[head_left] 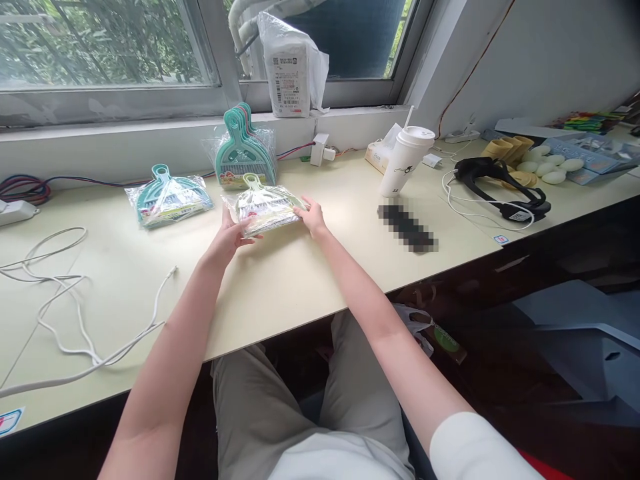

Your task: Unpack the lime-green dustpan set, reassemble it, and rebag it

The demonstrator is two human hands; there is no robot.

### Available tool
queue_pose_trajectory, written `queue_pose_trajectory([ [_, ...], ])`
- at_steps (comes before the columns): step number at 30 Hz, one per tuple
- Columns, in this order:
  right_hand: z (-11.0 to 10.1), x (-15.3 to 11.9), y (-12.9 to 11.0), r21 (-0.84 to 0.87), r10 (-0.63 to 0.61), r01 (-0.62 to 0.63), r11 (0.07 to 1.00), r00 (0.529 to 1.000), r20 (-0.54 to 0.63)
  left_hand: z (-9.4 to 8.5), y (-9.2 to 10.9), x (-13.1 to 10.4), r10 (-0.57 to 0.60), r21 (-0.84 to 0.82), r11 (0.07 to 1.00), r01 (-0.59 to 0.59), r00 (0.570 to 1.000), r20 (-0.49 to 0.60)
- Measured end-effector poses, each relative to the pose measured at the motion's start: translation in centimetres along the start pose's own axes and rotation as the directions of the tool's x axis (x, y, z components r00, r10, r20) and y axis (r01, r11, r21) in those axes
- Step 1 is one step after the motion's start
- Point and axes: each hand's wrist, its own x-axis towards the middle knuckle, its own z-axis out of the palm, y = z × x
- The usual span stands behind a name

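Note:
A pale green small brush-and-dustpan set in a clear plastic bag (263, 203) lies flat on the cream desk (280, 280) in front of me. My left hand (231, 235) grips its near left edge, thumb on top. My right hand (312, 217) rests on its right edge with the fingers touching the bag. A teal set in a bag (167, 199) lies to the left. A stack of several teal and pink sets (244, 148) leans upright against the window ledge behind.
A white paper cup with a straw (406, 160) stands right of my hands, next to a blurred dark object (407, 228). White cables (75, 313) sprawl over the left of the desk. A black headset (500, 180) and a tray of pale shapes (545, 167) lie far right.

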Motion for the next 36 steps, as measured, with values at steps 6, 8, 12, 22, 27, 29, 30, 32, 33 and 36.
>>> queue_pose_trajectory([
  [6, -0.3, -0.3, -1.1, 0.229, 0.216, -0.186, 0.956, 0.969, -0.116, 2.8, 0.5, -1.1, 0.233, 0.05, 0.971, -0.232, 0.972, -0.007],
  [8, -0.4, -0.6, -1.7, 0.28, 0.247, -0.201, 0.939, 0.959, -0.139, 3.3, 0.5, -1.3, 0.323, 0.141, 0.937, -0.32, 0.947, 0.006],
  [12, -0.2, -1.2, -2.5, 0.29, 0.251, -0.217, 0.932, 0.964, -0.086, 3.2, -0.3, -0.7, 0.376, 0.232, 0.911, -0.342, 0.918, -0.124],
  [22, 0.5, -2.3, -3.9, 0.211, 0.077, -0.08, 0.974, 0.997, 0.024, 1.1, -0.9, 0.4, 0.287, 0.188, 0.955, -0.229, 0.874, -0.392],
  [27, 0.3, -1.9, -3.5, 0.151, 0.056, -0.065, 0.986, 0.997, 0.062, -0.3, -0.8, 1.1, 0.173, 0.196, 0.972, -0.127, 0.956, -0.238],
  [29, 0.4, -1.7, -3.2, 0.128, 0.041, -0.052, 0.99, 0.996, 0.083, -0.5, -1.0, 1.2, 0.168, 0.198, 0.972, -0.125, 0.962, -0.215],
  [30, 0.5, -1.6, -3.1, 0.118, 0.032, -0.042, 0.992, 0.996, 0.087, -0.5, -1.1, 1.3, 0.176, 0.192, 0.972, -0.136, 0.962, -0.21],
  [32, 0.6, -1.6, -2.9, 0.101, 0.013, -0.022, 0.995, 0.996, 0.085, -0.5, -1.2, 1.5, 0.203, 0.187, 0.969, -0.163, 0.954, -0.22],
  [33, 0.7, -1.6, -2.9, 0.093, 0.005, -0.013, 0.996, 0.996, 0.086, -0.5, -1.2, 1.5, 0.214, 0.193, 0.966, -0.17, 0.948, -0.235],
  [36, 1.0, -1.9, -3.1, 0.08, -0.012, 0.001, 0.997, 0.99, 0.141, -1.3, -0.5, 1.6, 0.21, 0.19, 0.969, -0.159, 0.934, -0.289],
])
